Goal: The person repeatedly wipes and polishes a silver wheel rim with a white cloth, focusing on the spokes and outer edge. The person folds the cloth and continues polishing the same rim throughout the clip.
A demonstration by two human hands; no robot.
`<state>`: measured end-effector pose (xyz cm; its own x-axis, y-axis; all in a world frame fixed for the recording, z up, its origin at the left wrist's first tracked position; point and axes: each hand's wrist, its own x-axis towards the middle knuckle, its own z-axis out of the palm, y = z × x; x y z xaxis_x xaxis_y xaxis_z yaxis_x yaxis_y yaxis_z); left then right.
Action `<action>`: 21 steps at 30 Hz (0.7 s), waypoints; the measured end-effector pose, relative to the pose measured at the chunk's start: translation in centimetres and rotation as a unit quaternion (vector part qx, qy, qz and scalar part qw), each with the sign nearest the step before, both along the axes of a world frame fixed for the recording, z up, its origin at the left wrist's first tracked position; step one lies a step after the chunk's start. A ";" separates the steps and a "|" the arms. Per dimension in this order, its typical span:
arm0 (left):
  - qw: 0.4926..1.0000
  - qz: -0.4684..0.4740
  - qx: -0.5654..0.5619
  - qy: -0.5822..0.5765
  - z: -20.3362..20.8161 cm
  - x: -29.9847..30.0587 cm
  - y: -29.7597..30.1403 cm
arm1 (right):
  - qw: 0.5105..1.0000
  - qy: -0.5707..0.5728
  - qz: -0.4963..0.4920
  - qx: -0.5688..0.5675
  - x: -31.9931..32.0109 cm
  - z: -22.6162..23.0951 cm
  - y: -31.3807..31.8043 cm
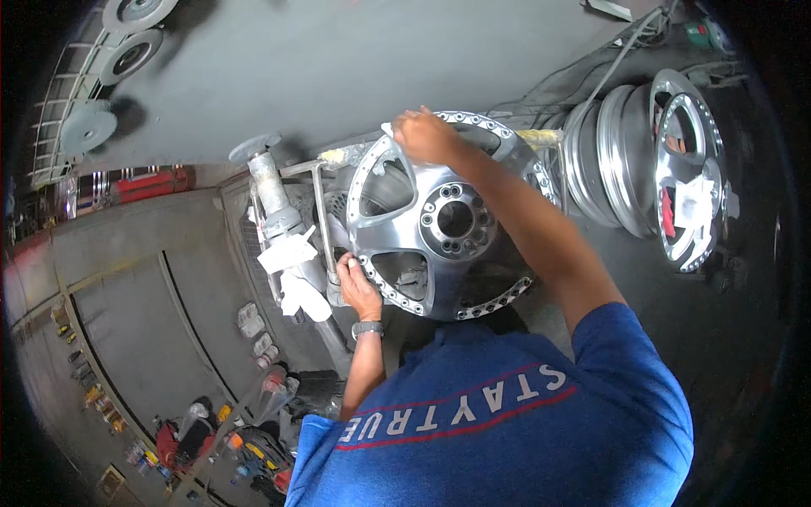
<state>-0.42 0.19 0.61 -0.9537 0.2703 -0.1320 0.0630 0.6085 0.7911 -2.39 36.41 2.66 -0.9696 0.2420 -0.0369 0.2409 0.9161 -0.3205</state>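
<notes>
A silvery spoked wheel face (448,173), with small holes around its rim and a round hub opening, is tilted up in front of me. My left hand (361,291), a watch on its wrist, grips the wheel's lower left edge, thumb on the front and fingers partly hidden behind. Across the wheel reaches my right arm. My right hand (427,137) is closed at the top left of the rim, with a small white piece (388,129) poking out of its fingers. Whether that is cloth or paper I cannot tell. Part of the wheel's right side is covered by my arm.
Left of the wheel stands a metal machine post (272,198) with white sheets or rags (291,253) on it. Shiny rims (621,160) and another wheel face (680,228) stand at right. Discs (89,127) hang on a rack at upper left. Cables (604,76) run along the wall.
</notes>
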 end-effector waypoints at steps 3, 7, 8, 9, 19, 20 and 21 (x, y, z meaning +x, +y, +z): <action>0.999 0.003 0.000 0.039 0.4 0.1 0.5 | 0.999 -0.029 -0.013 -0.017 -1.0 1.7 0.0; 0.999 0.025 0.020 0.041 0.8 0.4 0.7 | 0.981 0.176 -0.044 0.076 5.8 1.5 -4.8; 0.998 0.033 0.019 0.054 0.2 0.4 0.4 | 0.986 0.157 -0.057 0.019 7.7 2.8 -6.0; 0.998 0.045 0.019 0.047 0.4 0.6 0.4 | 0.988 0.134 -0.068 -0.036 9.6 4.3 -7.1; 0.997 0.060 0.033 0.018 2.1 0.4 0.1 | 0.998 0.047 -0.039 -0.035 5.9 3.8 -4.7; 0.997 0.071 0.022 0.021 1.9 0.5 -0.1 | 0.999 -0.009 -0.025 -0.029 3.6 4.5 -3.9; 0.997 0.072 0.015 0.023 2.1 0.4 0.0 | 1.000 0.001 0.001 0.000 2.0 3.2 -2.4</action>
<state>-0.05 0.18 2.72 -0.9878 0.1335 -0.0801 0.0142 0.5897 0.8075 -0.38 33.98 5.88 -0.9701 0.2404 -0.0344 0.2385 0.9165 -0.3211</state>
